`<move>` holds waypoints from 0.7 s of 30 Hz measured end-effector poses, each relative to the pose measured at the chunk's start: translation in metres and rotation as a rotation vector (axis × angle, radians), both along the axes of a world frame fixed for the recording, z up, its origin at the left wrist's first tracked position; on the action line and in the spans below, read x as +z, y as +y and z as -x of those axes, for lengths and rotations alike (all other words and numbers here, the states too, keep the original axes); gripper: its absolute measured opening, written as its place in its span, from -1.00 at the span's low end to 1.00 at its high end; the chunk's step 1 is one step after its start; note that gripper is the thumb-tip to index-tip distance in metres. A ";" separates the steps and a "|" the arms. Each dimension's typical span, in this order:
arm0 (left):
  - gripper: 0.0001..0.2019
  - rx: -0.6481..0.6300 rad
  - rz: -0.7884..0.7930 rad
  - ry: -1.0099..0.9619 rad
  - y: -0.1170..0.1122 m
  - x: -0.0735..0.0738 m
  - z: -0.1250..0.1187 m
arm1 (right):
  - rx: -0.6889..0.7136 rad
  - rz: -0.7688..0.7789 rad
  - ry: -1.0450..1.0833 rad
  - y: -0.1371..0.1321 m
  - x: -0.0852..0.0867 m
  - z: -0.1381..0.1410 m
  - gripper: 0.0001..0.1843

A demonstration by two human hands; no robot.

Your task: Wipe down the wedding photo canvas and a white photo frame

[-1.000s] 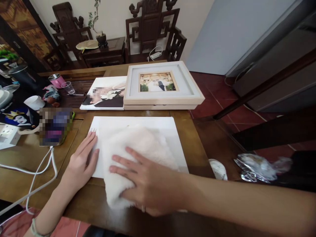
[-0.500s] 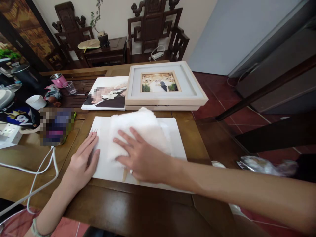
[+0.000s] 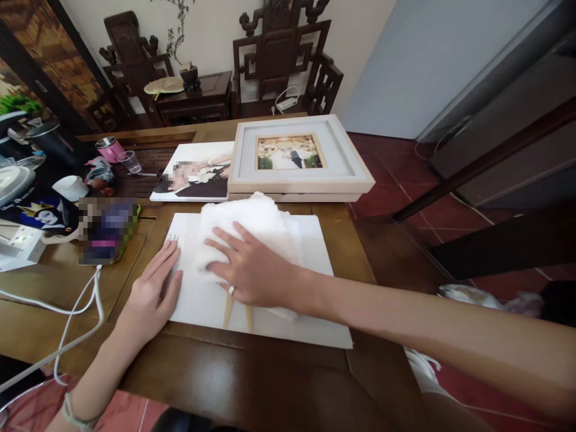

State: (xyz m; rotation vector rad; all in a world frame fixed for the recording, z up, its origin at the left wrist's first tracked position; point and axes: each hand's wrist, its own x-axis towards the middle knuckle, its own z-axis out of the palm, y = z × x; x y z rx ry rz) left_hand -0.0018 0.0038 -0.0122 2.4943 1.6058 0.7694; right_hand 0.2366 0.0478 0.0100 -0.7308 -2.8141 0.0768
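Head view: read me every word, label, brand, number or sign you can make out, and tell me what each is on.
None can be read for certain.
White panel, beside the left hand: small dark print, too small to read.
Dark mug with the crowned figure: pale lettering, too blurred to read.
Phone: screen pixelated, nothing legible.

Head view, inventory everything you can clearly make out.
Fluffy cloth: one, white, on panel
Panel: one, white, on table
Table: one, brown, centre
Picture frame: at least one, cream, beyond panel
Photo print: one, white-edged, left of frame
Phone: one, green-edged, table's left
Mug: one, pink, table's far left
Cup: one, white, beyond phone
Carved chairs: two, dark brown, background
Potted plant: one, green, on side table
Left hand: one, bare, on panel
Right hand: one, ringed, on cloth
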 end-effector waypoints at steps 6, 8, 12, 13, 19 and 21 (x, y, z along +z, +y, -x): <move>-0.59 0.000 -0.008 0.000 0.000 0.002 0.000 | 0.005 -0.083 -0.007 -0.034 0.004 0.010 -0.69; -0.58 -0.005 -0.002 0.000 0.000 0.002 0.000 | 0.085 -0.097 0.031 -0.058 0.008 0.011 -0.74; -0.58 -0.010 0.007 0.000 0.000 0.002 0.000 | 0.186 -0.012 0.055 -0.079 0.016 0.013 -0.79; -0.58 -0.009 0.009 0.000 0.000 0.002 0.000 | 0.183 0.030 0.046 -0.074 0.016 0.013 -0.78; -0.58 0.027 0.026 -0.030 0.000 0.004 0.002 | -0.031 0.077 0.024 -0.002 0.011 0.022 -0.64; -0.58 0.119 0.032 -0.084 -0.001 0.006 0.002 | -0.106 0.068 0.025 0.013 0.010 0.030 -0.62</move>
